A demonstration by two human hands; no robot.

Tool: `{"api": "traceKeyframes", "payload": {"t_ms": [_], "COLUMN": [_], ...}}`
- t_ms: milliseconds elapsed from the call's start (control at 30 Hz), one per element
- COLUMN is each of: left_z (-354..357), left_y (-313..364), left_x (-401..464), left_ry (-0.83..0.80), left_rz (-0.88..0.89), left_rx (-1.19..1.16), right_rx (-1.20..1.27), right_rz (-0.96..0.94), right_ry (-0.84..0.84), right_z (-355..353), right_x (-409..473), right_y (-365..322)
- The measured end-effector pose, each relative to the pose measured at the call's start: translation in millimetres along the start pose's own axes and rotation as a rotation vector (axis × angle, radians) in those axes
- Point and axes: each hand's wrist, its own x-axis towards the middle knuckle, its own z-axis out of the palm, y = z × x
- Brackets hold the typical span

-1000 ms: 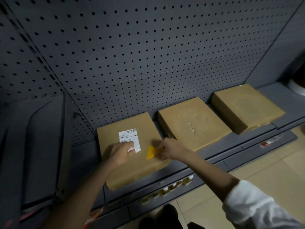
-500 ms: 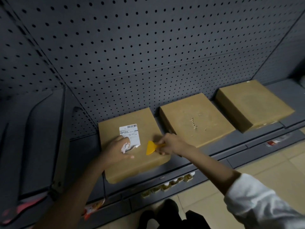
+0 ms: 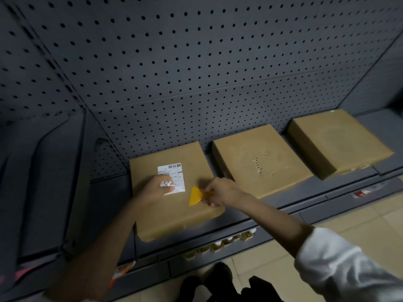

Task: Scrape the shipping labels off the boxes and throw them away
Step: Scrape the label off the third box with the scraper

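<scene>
Three flat brown boxes lie in a row on a low grey shelf. The left box [image 3: 174, 205] carries a white shipping label [image 3: 172, 173] with a barcode at its top. My left hand [image 3: 156, 188] pinches the label's crumpled lower left corner, which is lifted off the cardboard. My right hand [image 3: 220, 191] grips the handle of a yellow plastic scraper [image 3: 194, 196], whose blade rests on the box just right of the label's lower edge. The middle box [image 3: 259, 160] has scuffed paper scraps on top and no label. The right box [image 3: 338, 141] is bare.
A grey pegboard wall [image 3: 196, 73] rises behind the shelf [image 3: 327, 188]. A lower ledge holds several small bottles [image 3: 224, 240]. Beige floor tiles [image 3: 359, 216] lie at the right, and dark shoes [image 3: 218, 284] show at the bottom.
My left hand has peeled the label's lower left corner up and bunched it between the fingers. The scraper has stayed beside the label. The view has shifted slightly.
</scene>
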Motion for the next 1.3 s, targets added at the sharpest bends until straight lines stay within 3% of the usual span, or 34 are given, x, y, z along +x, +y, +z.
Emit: {"api": "traceKeyframes", "payload": {"t_ms": [167, 267, 333, 467, 567, 667, 800, 1067, 1300], "left_z": [-6.1, -13.0, -13.3, -7.5, -11.5, -16.2, -19.3, -23.9, -3.1], "left_y": [-6.6, -21.3, -27.0, -24.1, -24.5, -30.2, -29.0, -17.4, 11.1], "left_x": [-11.5, -21.7, -25.3, -19.6, -17.1, -16.3, -5.8, 4.4, 18.9], "left_ry": [0.038, 0.147, 0.149, 0.000, -0.046, -0.020, 0.035, -0.074, 0.023], "left_rz": [0.048, 0.057, 0.091, 0.152, 0.072, 0.115, 0.159, 0.147, 0.114], "left_rx": [-0.180, -0.327, -0.250, -0.010, 0.050, 0.327, 0.341, 0.061, -0.171], "right_rx": [0.041, 0.053, 0.058, 0.060, 0.067, 0.085, 0.104, 0.097, 0.074], "right_rz": [-0.025, -0.044, -0.050, -0.077, -0.076, -0.058, -0.041, -0.024, -0.015], "right_ry": [-0.038, -0.030, -0.029, -0.051, -0.057, -0.035, -0.021, -0.023, -0.035], "right_z": [-2.9, -3.7, -4.2, -8.3, -14.3, -18.0, -18.1, -18.2, -21.7], "right_x": [0.8, -1.0, -1.1, 0.0, -0.2, -1.7, -1.0, 0.1, -0.5], "right_y": [2.7, 7.3, 8.9, 9.0, 15.7, 25.8, 32.2, 30.1, 26.4]}}
